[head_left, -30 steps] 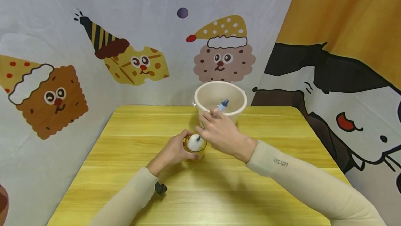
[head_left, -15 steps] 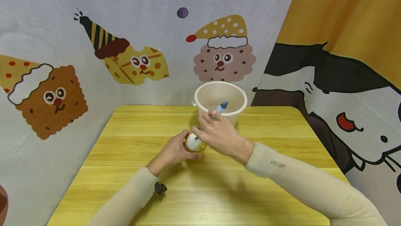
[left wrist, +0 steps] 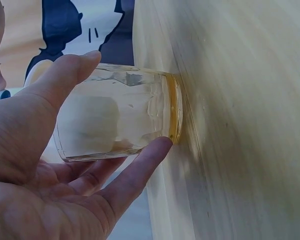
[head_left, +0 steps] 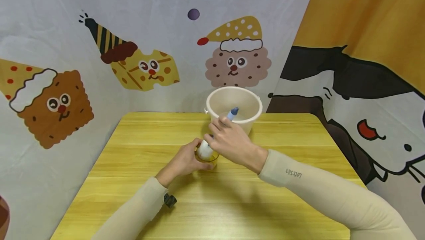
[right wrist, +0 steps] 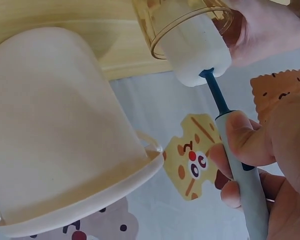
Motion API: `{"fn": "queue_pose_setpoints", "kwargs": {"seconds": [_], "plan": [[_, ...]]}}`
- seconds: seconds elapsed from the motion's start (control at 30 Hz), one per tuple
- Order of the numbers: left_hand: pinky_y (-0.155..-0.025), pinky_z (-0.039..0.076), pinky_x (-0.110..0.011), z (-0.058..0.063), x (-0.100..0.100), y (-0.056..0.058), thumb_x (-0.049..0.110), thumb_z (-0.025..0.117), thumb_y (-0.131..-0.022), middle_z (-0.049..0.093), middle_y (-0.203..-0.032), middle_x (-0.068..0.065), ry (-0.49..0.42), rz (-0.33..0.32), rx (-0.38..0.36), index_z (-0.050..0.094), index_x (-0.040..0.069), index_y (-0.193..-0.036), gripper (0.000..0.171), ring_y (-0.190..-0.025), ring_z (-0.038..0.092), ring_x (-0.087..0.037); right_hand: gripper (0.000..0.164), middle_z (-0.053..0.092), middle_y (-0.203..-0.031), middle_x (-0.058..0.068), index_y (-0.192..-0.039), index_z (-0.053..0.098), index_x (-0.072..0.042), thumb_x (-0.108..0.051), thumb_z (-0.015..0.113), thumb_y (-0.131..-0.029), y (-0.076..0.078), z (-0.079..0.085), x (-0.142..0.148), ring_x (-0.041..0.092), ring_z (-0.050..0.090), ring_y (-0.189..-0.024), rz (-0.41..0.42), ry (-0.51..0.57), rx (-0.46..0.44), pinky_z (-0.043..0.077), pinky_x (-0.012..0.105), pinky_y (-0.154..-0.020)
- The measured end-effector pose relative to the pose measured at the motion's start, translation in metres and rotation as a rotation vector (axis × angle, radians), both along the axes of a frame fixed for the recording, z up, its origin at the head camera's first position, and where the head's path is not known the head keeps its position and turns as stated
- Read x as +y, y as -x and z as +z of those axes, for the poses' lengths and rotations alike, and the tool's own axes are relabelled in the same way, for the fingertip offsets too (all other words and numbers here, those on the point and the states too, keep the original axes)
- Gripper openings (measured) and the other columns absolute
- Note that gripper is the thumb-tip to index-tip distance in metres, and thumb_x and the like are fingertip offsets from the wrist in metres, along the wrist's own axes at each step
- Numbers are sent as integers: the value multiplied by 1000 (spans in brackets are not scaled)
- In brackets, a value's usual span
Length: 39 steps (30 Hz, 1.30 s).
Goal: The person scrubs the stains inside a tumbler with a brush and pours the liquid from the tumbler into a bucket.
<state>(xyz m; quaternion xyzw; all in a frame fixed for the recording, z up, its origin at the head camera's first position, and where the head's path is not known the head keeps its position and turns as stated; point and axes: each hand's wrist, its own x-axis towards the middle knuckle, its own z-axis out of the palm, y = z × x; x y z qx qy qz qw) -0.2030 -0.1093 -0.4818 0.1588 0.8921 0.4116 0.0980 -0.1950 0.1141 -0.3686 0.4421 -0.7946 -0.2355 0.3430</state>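
An amber drinking glass [head_left: 213,161] stands upright on the table, and my left hand [head_left: 186,160] grips it round the side. In the left wrist view the thumb and fingers wrap the faceted glass [left wrist: 135,112], its base at the tabletop. My right hand [head_left: 230,138] holds a sponge cup brush by its pale blue handle [right wrist: 246,185]. The brush's white sponge head [right wrist: 195,52] sits partly inside the glass, its rounded end at the dark blue neck [right wrist: 217,92] sticking out past the rim. From above, the brush leans with the handle's dark blue end [head_left: 234,110] toward the bucket.
Just behind the hands stands a cream bucket [head_left: 212,101] with a side handle, close to the right hand. The yellow wooden table [head_left: 139,133] ends at a printed cartoon curtain [head_left: 159,3] behind. A dark wrist device [head_left: 170,200] sits under the left sleeve.
My right hand has shifted slightly left and toward me, and the brush handle has moved along with it. The sponge has shifted a little left in the glass. The left hand stays put.
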Motion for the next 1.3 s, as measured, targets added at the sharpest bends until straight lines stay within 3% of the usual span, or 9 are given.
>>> {"fn": "queue_pose_setpoints", "kwargs": {"seconds": [0.3, 0.53, 0.87, 1.1, 1.3], "plan": [[-102, 66, -49, 1, 1, 0, 37, 107, -86, 78, -139, -9, 11, -7, 18, 63, 9, -150, 83, -119, 74, -24, 21, 85, -114, 2, -108, 85, -24, -26, 100, -92, -1, 6, 0, 24, 73, -113, -29, -60, -6, 48, 39, -109], [-94, 65, -44, 1, 1, 0, 37, 107, -86, 76, -136, -10, 24, -10, 28, 63, 9, -145, 79, -114, 73, -23, 18, 87, -112, -1, -107, 88, -26, -29, 98, -93, -2, 10, -3, 20, 75, -114, -32, -118, -2, 46, 37, -112], [-97, 66, -44, 2, 2, -1, 38, 108, -85, 76, -141, -10, 17, 6, 8, 64, 10, -147, 82, -115, 74, -23, 16, 89, -116, -1, -108, 89, -29, -30, 98, -94, -2, 16, -7, 20, 77, -120, -39, -171, -5, 47, 38, -115], [-95, 66, -43, 1, 1, -1, 40, 108, -85, 77, -142, -12, 14, -7, 28, 64, 8, -148, 83, -113, 74, -23, 17, 89, -121, -1, -110, 90, -29, -29, 97, -95, -1, 19, -8, 20, 78, -125, -52, -183, -67, 46, 39, -117], [-100, 66, -48, 1, 1, 0, 40, 109, -83, 78, -141, -11, 31, 7, 33, 63, 8, -153, 89, -119, 75, -25, 16, 89, -120, -2, -110, 89, -28, -31, 96, -96, 2, 21, -9, 19, 78, -122, -66, -166, -140, 46, 40, -114]]}}
